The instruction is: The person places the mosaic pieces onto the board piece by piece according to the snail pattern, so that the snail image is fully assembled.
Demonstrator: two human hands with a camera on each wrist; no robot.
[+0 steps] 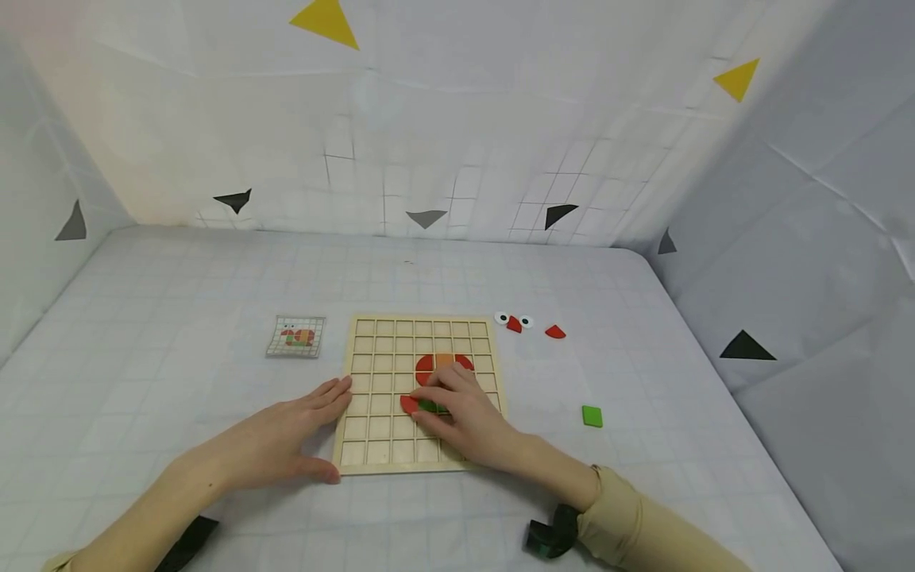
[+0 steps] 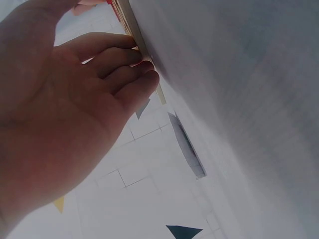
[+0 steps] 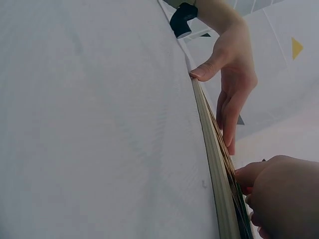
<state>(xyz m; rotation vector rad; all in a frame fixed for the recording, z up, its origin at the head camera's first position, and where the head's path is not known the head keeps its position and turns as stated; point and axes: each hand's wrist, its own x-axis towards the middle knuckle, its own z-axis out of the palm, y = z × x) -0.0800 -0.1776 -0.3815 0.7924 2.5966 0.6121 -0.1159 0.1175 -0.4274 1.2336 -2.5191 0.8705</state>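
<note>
A wooden grid board (image 1: 382,453) lies on the white table. My left hand (image 1: 286,437) rests at its left edge, fingers extended against the frame and thumb near the front corner. Over the board, my right hand (image 1: 468,413) pinches a red quarter-circle piece (image 1: 408,404) between thumb and index finger. Just right of that piece, a green piece (image 1: 431,406) is partly hidden under the fingers. Farther back on the grid sit red rounded pieces (image 1: 425,368) and an orange square (image 1: 445,360), partly covered by the hand.
Left of the board lies a pattern card (image 1: 296,337). Two round eye pieces (image 1: 502,318) and a red piece (image 1: 514,324) lie off its back right corner, with another red quarter piece (image 1: 555,331) beyond. A green square (image 1: 592,416) lies to the right.
</note>
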